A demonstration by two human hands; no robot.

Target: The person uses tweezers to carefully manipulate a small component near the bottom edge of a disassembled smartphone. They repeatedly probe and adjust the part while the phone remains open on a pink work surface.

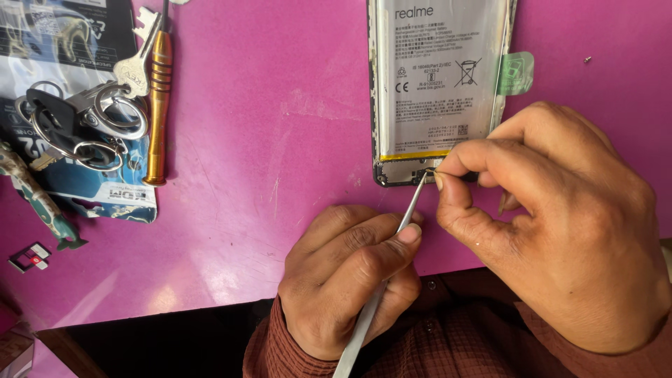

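Note:
An opened phone (392, 173) lies back-up on the pink table (266, 140), its large silver battery (434, 77) exposed. My left hand (346, 276) grips a thin metal pry tool (392, 252) whose tip reaches the phone's bottom edge. My right hand (560, 224) pinches something tiny at that same bottom edge with thumb and forefinger; what it pinches is too small to tell. A green pull tab (516, 73) sticks out from the phone's right side.
At the left lie a bunch of keys on rings (84, 115), an orange-handled screwdriver (159, 98), a printed blister package (63, 42), a teal-patterned tool (38, 203) and a small card tray (29, 257). A tiny screw (587, 60) rests at the far right. The table's front edge runs below my hands.

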